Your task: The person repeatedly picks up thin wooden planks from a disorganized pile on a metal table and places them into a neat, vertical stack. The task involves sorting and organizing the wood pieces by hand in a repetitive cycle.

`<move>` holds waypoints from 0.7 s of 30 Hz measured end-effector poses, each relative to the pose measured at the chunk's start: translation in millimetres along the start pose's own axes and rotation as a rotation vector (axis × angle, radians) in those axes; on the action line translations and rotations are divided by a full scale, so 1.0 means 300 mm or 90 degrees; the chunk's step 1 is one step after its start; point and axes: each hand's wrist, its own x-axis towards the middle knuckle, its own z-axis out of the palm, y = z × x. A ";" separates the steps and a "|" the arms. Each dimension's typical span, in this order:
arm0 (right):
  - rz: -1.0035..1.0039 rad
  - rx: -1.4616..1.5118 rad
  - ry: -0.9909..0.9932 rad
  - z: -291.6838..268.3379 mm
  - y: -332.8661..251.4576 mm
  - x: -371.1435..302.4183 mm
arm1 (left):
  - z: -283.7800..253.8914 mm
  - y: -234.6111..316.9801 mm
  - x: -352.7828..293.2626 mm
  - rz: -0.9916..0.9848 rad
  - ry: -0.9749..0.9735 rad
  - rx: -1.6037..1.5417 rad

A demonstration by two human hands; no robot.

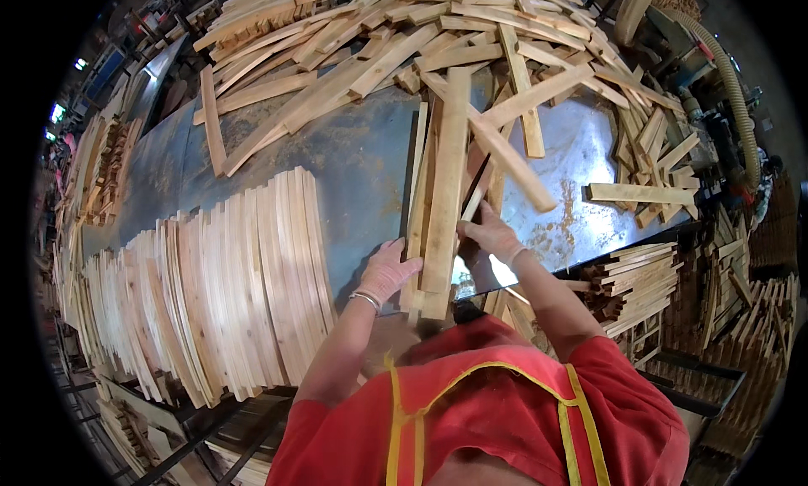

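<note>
A bundle of long pale wooden boards point(444, 191) lies lengthwise in front of me, its near ends at the edge of the metal table point(362, 175). My left hand point(387, 273) is closed against the bundle's left side, thumb toward the top boards. On the other side, my right hand point(492, 237) grips the bundle's right edge, with thumb and forefinger at a board there. Part of its fingers is hidden by wood. A loose slat point(513, 162) slants across just beyond my right hand.
A row of boards point(244, 276) stands packed on the table at the left. Loose boards point(370, 57) heap up across the far side and down the right. Below the right table edge sits a stack of slats point(644, 284). A ribbed hose point(728, 82) curves at the far right.
</note>
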 end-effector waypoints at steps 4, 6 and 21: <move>0.025 0.055 -0.147 -0.107 0.008 -0.068 | -0.051 0.015 -0.041 -0.026 0.126 -0.009; -0.083 0.002 -0.169 -0.138 -0.039 -0.086 | -0.061 0.068 -0.040 -0.010 0.205 -0.075; 0.177 -0.380 0.148 -0.598 0.498 0.244 | 0.180 0.036 0.079 0.037 0.087 -0.707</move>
